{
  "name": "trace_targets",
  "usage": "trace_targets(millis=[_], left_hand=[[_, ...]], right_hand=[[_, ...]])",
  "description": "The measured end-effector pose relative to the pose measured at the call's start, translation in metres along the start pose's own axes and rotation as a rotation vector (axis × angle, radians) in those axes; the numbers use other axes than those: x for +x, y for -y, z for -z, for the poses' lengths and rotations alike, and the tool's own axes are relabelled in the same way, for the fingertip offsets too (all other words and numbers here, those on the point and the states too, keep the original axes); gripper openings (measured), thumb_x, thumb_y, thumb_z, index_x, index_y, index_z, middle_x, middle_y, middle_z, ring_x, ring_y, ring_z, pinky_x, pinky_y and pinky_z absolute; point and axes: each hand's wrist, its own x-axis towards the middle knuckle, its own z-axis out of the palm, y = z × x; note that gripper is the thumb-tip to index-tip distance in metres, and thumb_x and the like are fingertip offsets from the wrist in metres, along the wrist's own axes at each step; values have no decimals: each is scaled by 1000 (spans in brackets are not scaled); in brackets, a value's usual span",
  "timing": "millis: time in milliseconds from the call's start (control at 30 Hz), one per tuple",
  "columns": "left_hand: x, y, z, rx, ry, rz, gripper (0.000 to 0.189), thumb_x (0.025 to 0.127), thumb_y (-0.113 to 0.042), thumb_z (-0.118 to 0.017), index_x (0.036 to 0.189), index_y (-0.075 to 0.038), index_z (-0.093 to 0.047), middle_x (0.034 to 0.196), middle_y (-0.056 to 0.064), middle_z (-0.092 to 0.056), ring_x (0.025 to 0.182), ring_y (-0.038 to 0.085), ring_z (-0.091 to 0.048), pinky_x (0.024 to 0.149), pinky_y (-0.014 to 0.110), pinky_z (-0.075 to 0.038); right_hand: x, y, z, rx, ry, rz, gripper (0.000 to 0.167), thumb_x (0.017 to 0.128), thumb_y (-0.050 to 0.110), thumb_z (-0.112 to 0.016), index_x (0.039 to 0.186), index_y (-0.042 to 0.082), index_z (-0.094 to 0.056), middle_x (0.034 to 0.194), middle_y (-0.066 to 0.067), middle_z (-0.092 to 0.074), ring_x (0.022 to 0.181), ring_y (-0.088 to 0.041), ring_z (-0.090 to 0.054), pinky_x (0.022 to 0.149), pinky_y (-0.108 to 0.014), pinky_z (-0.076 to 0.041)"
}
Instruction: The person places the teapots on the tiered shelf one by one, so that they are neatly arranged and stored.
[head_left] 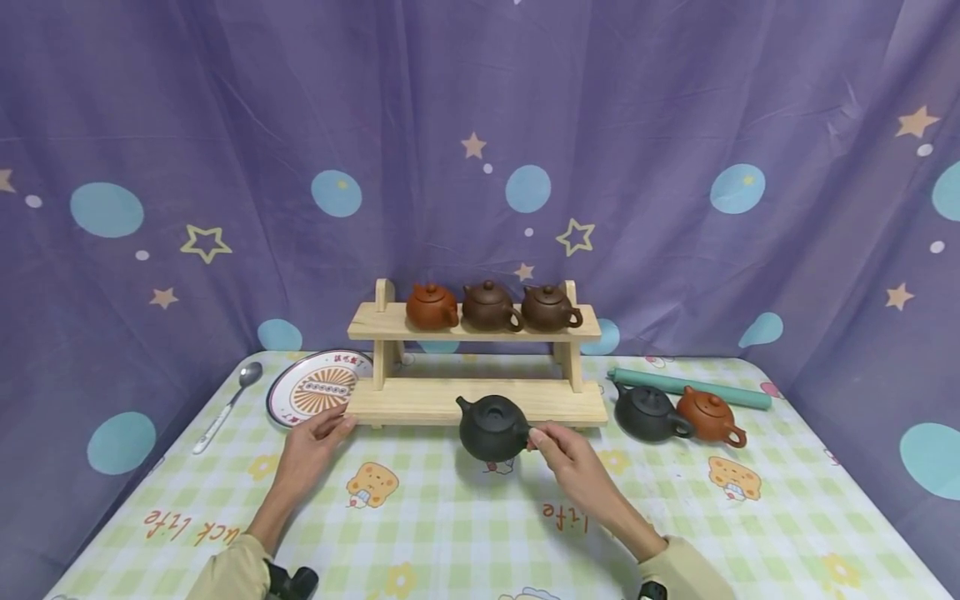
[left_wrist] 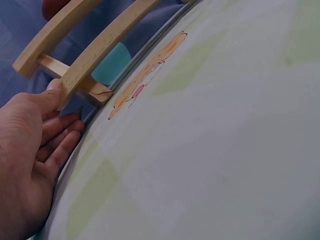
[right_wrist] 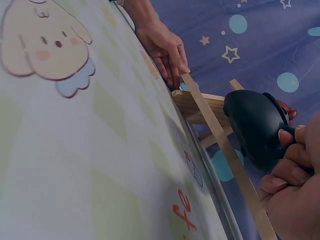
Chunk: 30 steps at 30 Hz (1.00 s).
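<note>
My right hand (head_left: 573, 471) pinches the handle of a black teapot (head_left: 491, 433), its spout pointing left. In the right wrist view this teapot (right_wrist: 257, 127) is raised off the cloth, close in front of the lower board. My left hand (head_left: 309, 450) holds the left end of a two-tier wooden display stand (head_left: 420, 402), thumb on the lower board's end; in the left wrist view the other fingers (left_wrist: 62, 147) curl loosely beneath. On the upper board stand an orange-brown teapot (head_left: 431, 308) and two dark brown teapots, one in the middle (head_left: 487, 308) and one at right (head_left: 547, 310).
Right of the stand sit another black teapot (head_left: 647, 414) and an orange-brown one (head_left: 707, 417), before a green roll (head_left: 738, 395). A patterned plate (head_left: 288, 387) and a spoon (head_left: 225, 414) lie at left. The checked tablecloth (head_left: 420, 533) ends at a purple curtain (head_left: 637, 100).
</note>
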Motion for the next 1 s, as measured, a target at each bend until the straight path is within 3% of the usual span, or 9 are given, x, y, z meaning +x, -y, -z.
trace_targets(millis=[167,400,667,800,1000], left_hand=[[0,1,0,8,-4,6,59,104,-38,-65,146,1,-53,129,22,-68,120,34,-66,107,42,-49],[1,5,-2,31,-21,-13,56,103,-36,-67,145,1,-56,124,19,-72,116,31,-68,90,12,-48],[1,3,-3,13,-22,-10,55,103,-35,-67,144,1,-57,125,20,-71,117,32,-68,85,7,-46],[0,2,-2,23,-14,-1,57,103,-36,-66,145,1,-56,128,21,-69,118,32,-67,89,10,-48],[0,-1,0,26,-7,-2,58,104,-36,-65,146,2,-54,129,22,-68,120,34,-66,106,39,-50]], right_hand=[[7,1,-6,16,-5,13,27,111,22,-51,100,4,-67,66,2,-40,56,-8,-32,51,-21,-28],[17,1,-14,31,-24,65,24,110,17,-53,98,2,-68,67,2,-42,58,-8,-35,53,-22,-31],[26,1,-20,32,-39,27,25,111,20,-52,98,5,-68,67,1,-43,58,-9,-36,52,-23,-32],[30,0,-23,41,-30,39,27,111,21,-51,98,4,-67,67,0,-43,57,-10,-35,53,-23,-32],[37,-1,-29,73,-27,57,29,111,24,-52,99,2,-67,66,1,-43,56,-9,-34,52,-23,-30]])
